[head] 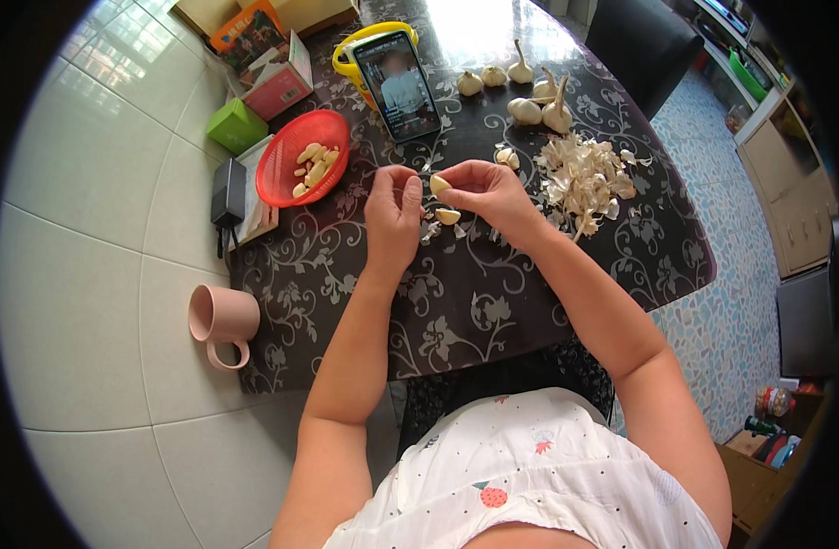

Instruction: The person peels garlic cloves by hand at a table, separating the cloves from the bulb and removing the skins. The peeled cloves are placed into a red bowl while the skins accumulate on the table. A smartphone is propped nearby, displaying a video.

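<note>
Between the thumb and fingers of my right hand (491, 195) is a pale garlic clove (439, 184). My left hand (394, 213) is just left of it, fingers curled and thumb raised; whether anything is pinched there cannot be made out. Below the held clove, a second garlic clove (448, 217) lies on the table among small scraps of skin (431, 231). A partly broken garlic bulb (507, 158) rests beyond my right hand. Left of my left hand, a red plastic basket (269, 168) contains several peeled garlic cloves (315, 169).
A heap of garlic skins (584, 180) lies right, with several whole garlic bulbs (524, 110) behind. A phone (400, 89) leans on a yellow bucket (344, 65). Left are a pink mug (235, 312), a black adapter (228, 192), a green box (236, 126) and a tiled wall (83, 226).
</note>
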`<state>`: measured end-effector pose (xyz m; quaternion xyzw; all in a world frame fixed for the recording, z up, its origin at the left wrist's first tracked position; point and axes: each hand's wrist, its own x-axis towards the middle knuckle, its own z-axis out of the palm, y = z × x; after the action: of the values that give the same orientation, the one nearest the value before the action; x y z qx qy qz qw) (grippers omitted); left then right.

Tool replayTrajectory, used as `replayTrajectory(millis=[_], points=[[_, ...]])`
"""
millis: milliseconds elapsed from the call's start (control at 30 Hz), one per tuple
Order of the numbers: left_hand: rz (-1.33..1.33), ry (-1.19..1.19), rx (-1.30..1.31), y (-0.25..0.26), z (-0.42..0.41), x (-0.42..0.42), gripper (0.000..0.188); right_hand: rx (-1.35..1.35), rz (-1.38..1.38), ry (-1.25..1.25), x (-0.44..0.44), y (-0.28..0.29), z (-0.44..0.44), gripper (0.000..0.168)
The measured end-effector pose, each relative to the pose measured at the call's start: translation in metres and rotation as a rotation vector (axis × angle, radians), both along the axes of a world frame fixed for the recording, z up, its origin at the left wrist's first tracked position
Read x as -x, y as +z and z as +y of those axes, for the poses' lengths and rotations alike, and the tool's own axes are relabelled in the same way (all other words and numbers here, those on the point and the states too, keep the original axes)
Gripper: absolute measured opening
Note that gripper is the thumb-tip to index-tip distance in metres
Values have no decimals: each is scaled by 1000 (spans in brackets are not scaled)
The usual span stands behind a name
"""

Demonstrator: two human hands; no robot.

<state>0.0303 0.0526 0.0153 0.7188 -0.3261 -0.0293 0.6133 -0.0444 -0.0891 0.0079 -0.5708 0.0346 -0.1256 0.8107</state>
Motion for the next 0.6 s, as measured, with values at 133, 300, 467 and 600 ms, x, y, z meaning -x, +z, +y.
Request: replayTrajectory(millis=[133,300,467,600], points=[[-293,-10,-208,1,-2,3,39,157,-65,-81,2,-3,7,13],[-223,103,-232,6,-3,12,44,329,-115,-176,6,1,15,10],[-131,81,-146,-4,-6,6,43,289,-170,-196,4,-3,21,11],[163,-1,-15,-11,-6,2,43,398,-218,-238,6,1,24,11]])
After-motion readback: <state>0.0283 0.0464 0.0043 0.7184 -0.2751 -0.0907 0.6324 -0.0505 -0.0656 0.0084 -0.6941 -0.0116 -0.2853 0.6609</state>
